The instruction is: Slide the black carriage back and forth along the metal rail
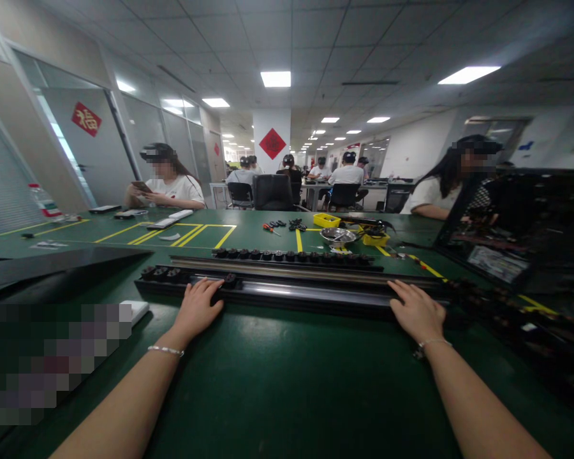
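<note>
A long black metal rail (310,294) with a shiny channel lies across the green table in front of me. My left hand (198,310) grips it left of the middle, thumb on the near side and fingers across the top. The fingertips are beside a small black roller-like part (230,279) in the channel. Several similar black parts (160,273) sit at the rail's left end. Toward the right end, my right hand (417,312) holds the same rail, fingers over it and thumb at the near edge. Behind it stands a row of small black parts (287,255).
Farther back are a metal bowl (338,236), yellow trays (327,220) and a screwdriver (271,229). Dark clustered parts (516,331) and a large black frame (502,229) stand right. A white box (134,312) lies left. People sit left and right beyond the table.
</note>
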A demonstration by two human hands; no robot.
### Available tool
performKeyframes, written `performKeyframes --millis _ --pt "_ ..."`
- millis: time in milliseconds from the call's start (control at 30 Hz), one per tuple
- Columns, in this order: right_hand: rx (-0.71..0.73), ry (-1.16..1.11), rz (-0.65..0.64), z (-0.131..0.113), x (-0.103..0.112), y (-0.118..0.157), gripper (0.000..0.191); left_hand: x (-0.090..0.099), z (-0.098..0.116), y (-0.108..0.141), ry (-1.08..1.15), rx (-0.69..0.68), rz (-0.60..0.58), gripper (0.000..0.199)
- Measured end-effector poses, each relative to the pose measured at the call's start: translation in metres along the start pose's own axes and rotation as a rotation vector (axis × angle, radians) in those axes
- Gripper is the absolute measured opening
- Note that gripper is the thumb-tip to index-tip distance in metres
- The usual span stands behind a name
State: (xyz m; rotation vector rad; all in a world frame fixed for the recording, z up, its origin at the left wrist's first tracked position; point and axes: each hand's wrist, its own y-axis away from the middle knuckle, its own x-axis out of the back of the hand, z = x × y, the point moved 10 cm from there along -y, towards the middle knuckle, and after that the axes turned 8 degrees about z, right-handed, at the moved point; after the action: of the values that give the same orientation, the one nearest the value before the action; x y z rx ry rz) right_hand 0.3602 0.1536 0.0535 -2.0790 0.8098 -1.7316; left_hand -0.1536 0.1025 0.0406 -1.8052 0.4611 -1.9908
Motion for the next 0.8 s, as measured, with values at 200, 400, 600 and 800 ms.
performKeyframes --millis 200,400,600,800 --pt "-0.019 0.001 -0.015 0.0024 -0.0013 -0.0018 0.048 -0.0001 -0.0002 -0.0002 0.005 0.001 -0.002 0.051" --pt "-0.019 -0.002 -0.015 0.0035 -0.0032 -0.0026 0.048 -0.0003 -0.0005 -0.0009 0.018 0.003 -0.007 0.05" --pt "-0.011 -0.007 0.028 0.0048 -0.0037 -0.0032 0.048 0.0006 -0.0006 -0.0008 0.049 0.015 -0.001 0.05" --pt "-0.028 -0.005 0.048 0.007 -0.0025 -0.0035 0.048 -0.0012 0.0002 -0.0004 0.086 0.005 -0.01 0.051"
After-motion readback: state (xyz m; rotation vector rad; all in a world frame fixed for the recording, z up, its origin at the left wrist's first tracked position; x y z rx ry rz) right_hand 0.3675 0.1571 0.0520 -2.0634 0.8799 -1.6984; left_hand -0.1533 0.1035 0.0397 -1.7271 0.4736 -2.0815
